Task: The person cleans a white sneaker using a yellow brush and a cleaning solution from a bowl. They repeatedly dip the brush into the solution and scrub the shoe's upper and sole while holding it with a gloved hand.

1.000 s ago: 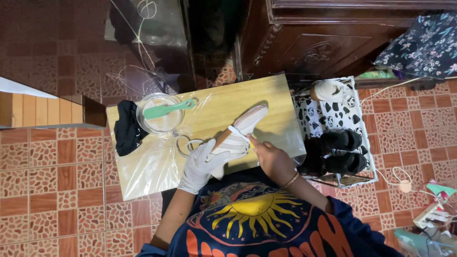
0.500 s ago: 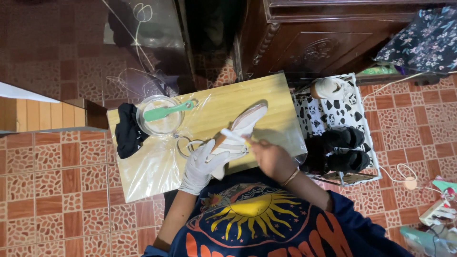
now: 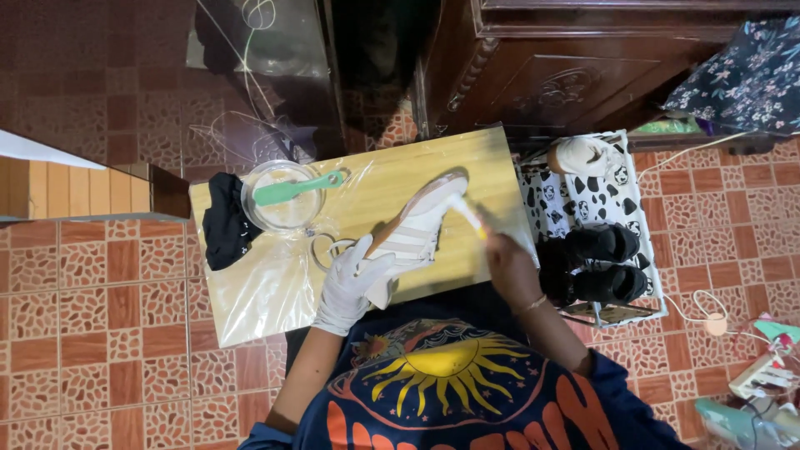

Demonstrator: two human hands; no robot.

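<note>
The gloved left hand (image 3: 350,283) clamps the white leather sneaker (image 3: 417,225), toe toward one o'clock; the bare right hand (image 3: 508,267) pinches a small white brush (image 3: 467,212) at the shoe's three o'clock side.

one white shoe (image 3: 414,229), one bowl (image 3: 282,198), one black cloth (image 3: 223,225), two black shoes (image 3: 596,262)

Right hand (image 3: 507,265) motion-blurred; hold on thin white-and-yellow tool (image 3: 469,215) unclear, tool's kind too blurred to tell. Left hand (image 3: 350,287) in white glove covers heel part of white shoe (image 3: 417,225); fingers under shoe hidden. Contents of clear bowl (image 3: 279,204) unreadable through glare. Person's torso cut off by bottom edge. Dark cabinet (image 3: 583,58) cut off at top. Items at lower right corner (image 3: 750,400) cut off, too small to identify.
</note>
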